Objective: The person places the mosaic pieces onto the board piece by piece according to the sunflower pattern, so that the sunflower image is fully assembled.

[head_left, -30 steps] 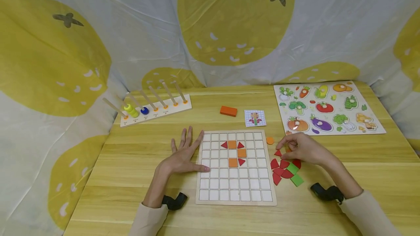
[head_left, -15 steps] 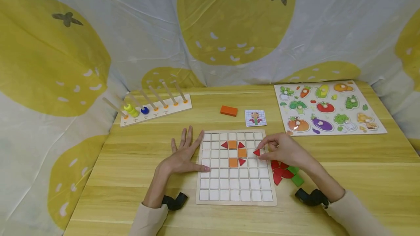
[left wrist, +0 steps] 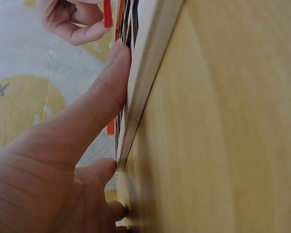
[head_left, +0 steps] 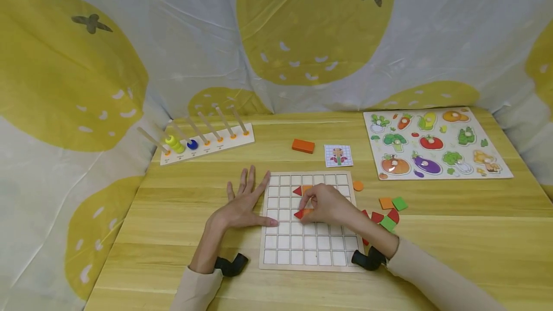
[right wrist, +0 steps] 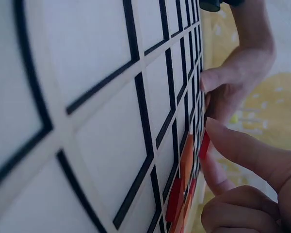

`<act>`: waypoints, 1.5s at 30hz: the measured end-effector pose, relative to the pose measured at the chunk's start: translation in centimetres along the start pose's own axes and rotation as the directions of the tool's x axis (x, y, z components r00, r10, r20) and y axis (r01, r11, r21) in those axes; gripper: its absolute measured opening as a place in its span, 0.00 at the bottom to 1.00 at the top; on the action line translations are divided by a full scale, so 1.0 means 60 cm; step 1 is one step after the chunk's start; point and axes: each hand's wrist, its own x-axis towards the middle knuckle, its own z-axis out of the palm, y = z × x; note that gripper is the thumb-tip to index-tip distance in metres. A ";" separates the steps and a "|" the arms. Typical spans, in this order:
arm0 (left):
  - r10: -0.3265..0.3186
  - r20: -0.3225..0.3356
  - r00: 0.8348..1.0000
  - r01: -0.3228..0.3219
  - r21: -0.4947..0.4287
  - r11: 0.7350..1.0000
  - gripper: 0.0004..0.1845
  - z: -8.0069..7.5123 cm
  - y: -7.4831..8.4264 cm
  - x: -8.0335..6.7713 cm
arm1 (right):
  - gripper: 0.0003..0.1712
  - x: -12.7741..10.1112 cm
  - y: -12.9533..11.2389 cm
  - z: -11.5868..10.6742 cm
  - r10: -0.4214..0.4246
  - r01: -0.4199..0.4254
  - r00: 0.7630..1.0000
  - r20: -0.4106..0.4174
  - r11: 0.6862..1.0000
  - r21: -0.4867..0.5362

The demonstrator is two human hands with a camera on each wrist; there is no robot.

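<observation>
Far left, rear of the desk: peg rack with yellow and blue rings on its pegs, well apart from the work.

Left hand: lies flat on the desk, fingers straight and spread, thumb tip touching the left edge of the grid board. Grip wide, holding nothing. Left wrist view: thumb pressed along the board's raised rim.

Grid board: lies flat at desk centre. Carries a red triangle and orange squares in its upper middle cells, partly hidden by the right hand.

Small red triangle: sits at a cell in the board's middle rows, just left of an orange square, pinched between thumb and fingertips of the right hand. Grip narrow, closed on the tile. Right wrist view: tile edge caught under a fingertip, close against the board face.

Handling, as judged: thin, stiff, very light, probably smooth wood or plastic; little to hold. Best taken by two opposite edges with fingertips only. Likely to slip or tip if squeezed on a corner. Not fragile.

Right of the board: loose red, green and orange tiles, touching or just beside one another.

Rear centre: orange block and pattern card.

Far right: vegetable puzzle.
</observation>
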 end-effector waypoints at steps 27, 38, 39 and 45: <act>0.000 -0.003 1.000 0.000 -0.001 1.000 0.68 0.002 0.000 0.000 | 0.08 0.016 0.001 0.012 -0.024 0.024 1.000 0.014 0.999 0.031; 0.000 -0.004 1.000 0.000 -0.004 1.000 0.69 0.000 0.001 0.000 | 0.08 0.015 0.003 0.010 -0.021 0.021 1.000 -0.009 1.000 0.011; 0.000 -0.004 1.000 0.000 -0.003 1.000 0.69 0.000 0.002 0.000 | 0.08 0.015 0.003 0.011 -0.021 0.021 1.000 -0.010 1.000 0.010; 0.000 -0.003 1.000 0.000 0.001 1.000 0.69 0.000 0.002 0.000 | 0.08 0.014 0.003 0.011 -0.030 0.030 0.999 -0.016 0.999 0.017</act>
